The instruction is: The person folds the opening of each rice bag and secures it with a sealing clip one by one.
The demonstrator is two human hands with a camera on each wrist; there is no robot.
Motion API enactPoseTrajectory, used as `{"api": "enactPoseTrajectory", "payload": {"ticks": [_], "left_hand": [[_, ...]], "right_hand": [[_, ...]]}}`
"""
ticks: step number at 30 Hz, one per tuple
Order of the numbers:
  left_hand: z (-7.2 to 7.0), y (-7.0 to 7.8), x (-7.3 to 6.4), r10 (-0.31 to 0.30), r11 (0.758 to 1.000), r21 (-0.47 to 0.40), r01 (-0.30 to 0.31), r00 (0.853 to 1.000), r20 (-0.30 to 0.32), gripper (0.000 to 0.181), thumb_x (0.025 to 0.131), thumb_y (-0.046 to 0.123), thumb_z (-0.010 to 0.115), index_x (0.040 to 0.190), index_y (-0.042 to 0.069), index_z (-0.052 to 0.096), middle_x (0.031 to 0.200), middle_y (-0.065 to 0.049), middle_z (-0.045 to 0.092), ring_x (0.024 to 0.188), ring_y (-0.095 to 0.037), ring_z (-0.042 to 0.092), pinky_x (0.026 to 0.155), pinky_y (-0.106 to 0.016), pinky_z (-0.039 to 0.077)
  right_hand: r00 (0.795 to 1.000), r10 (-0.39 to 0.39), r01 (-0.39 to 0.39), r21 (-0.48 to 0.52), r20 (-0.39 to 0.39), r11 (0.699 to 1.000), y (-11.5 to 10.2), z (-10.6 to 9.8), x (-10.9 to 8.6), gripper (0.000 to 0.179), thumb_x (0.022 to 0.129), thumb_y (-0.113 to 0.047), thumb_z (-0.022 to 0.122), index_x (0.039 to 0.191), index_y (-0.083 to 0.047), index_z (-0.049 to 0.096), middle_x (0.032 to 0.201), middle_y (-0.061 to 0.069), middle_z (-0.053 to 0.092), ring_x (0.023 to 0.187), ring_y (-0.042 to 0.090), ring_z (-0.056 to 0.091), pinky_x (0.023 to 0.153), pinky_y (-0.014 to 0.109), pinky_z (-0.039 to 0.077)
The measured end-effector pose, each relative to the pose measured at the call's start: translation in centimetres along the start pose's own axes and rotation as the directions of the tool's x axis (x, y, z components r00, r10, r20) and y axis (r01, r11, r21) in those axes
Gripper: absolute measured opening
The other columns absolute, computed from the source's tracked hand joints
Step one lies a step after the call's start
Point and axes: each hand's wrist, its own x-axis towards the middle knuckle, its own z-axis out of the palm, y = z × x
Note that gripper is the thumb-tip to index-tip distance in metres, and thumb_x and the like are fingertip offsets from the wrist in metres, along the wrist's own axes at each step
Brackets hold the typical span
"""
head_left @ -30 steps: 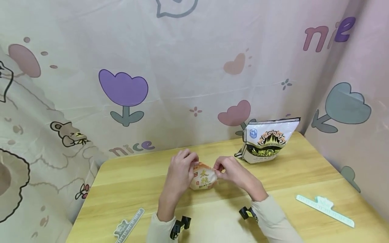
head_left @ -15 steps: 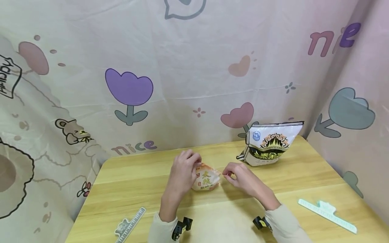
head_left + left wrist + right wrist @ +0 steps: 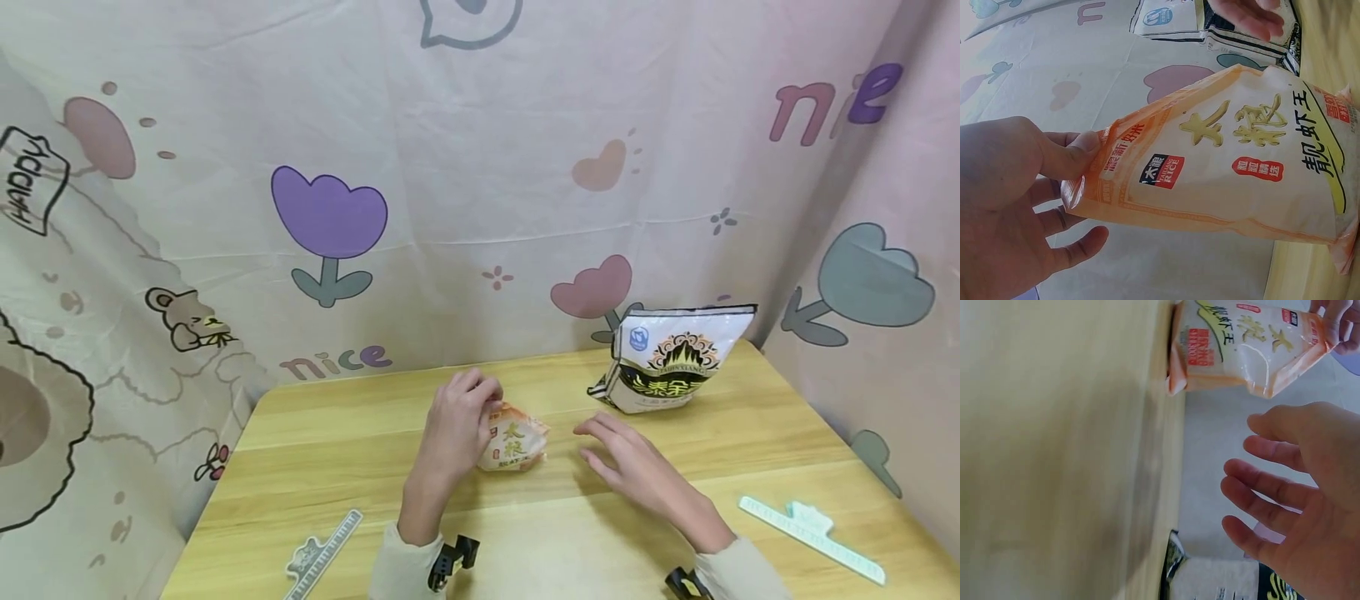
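At the wooden table's middle stands an orange-and-white plastic rice bag, its top pinched in our left hand, seemingly to steady it. Our empty right hand hovers rightward; whether the far-right black-and-white printed bag is sealed, we cannot tell.

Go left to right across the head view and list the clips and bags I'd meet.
Grey clip → orange-and-white rice bag → black-and-white bag → mint-green clip.
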Motion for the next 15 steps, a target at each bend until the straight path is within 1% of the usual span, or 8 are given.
{"api": "enactPoseTrajectory", "payload": {"ticks": [4, 7, 15], "left_hand": [[0.1, -0.1, 0.0, -0.003, 1.0, 0.005, 0.003, 1.0, 0.002, 0.012, 0.093, 0.007, 0.074, 0.086, 0.014, 0.067, 0.09, 0.004, 0.06, 0.087, -0.018, 0.058, 0.074, -0.037, 0.045], [0.1, -0.1, 0.0, -0.007, 1.0, 0.005, 0.007, 1.0, 0.002, 0.013, 0.093, 0.007, 0.074, 0.086, 0.014, 0.067, 0.09, 0.004, 0.06, 0.086, -0.018, 0.057, 0.073, -0.035, 0.044], [0.1, -0.1, 0.0, -0.014, 1.0, 0.001, 0.014, 1.0, 0.006, 0.013, 0.095, 0.007, 0.073, 0.087, 0.015, 0.067, 0.091, 0.005, 0.061, 0.086, -0.017, 0.056, 0.072, -0.033, 0.042]], "right_hand": [[0.999, 0.031, -0.031, -0.018, 0.009, 0.999, 0.5, -0.8, -1.3, 0.038, 0.091, -0.015, 0.078, 0.127, -0.008, 0.066, 0.126, 0.006, 0.066, 0.117, 0.025, 0.063, 0.098, 0.047, 0.053], [0.999, 0.035, -0.035, -0.045, -0.005, 0.998, 1.0, -1.4, -2.2, 0.04, 0.091, -0.014, 0.078, 0.128, -0.008, 0.066, 0.128, 0.008, 0.065, 0.118, 0.027, 0.063, 0.097, 0.05, 0.053], [0.998, 0.024, -0.029, -0.109, -0.051, 0.994, 2.1, -3.0, -4.7, 0.041, 0.087, -0.012, 0.08, 0.126, -0.009, 0.066, 0.123, 0.006, 0.066, 0.112, 0.026, 0.065, 0.09, 0.05, 0.056]]}}
